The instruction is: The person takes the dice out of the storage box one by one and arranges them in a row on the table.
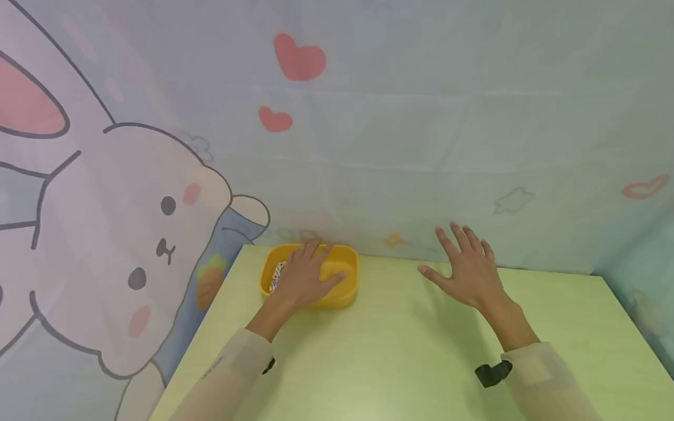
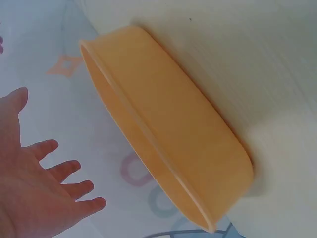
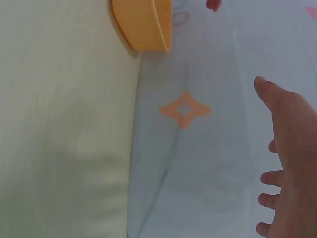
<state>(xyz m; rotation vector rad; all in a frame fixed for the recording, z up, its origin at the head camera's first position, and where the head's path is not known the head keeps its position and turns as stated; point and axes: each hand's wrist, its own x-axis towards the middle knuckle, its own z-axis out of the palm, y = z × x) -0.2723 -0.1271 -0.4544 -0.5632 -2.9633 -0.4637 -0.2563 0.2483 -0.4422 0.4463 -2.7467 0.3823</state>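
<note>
A yellow rectangular basin (image 1: 344, 292) stands at the back left of the table. Over it, in the head view, hovers my left hand (image 1: 302, 278), fingers spread and holding nothing; the left wrist view shows that hand (image 2: 34, 183) apart from the basin's rim. Inside, at the left end, lies a white item with dark and red markings (image 1: 276, 278), partly covered by the hand and wrist. To the right, my right hand (image 1: 471, 272) is raised above the table with its fingers spread, nothing in it. The right wrist view shows the basin's corner (image 3: 143, 29) beyond that hand.
The pale green-yellow table (image 1: 389, 362) ends at the back against a hanging cloth (image 1: 395, 128) printed with hearts, stars and a large rabbit (image 1: 121, 234). Another stretch of cloth (image 1: 642, 304) borders the table's right side. Dark wrist straps (image 1: 494, 373) show at the sleeve ends.
</note>
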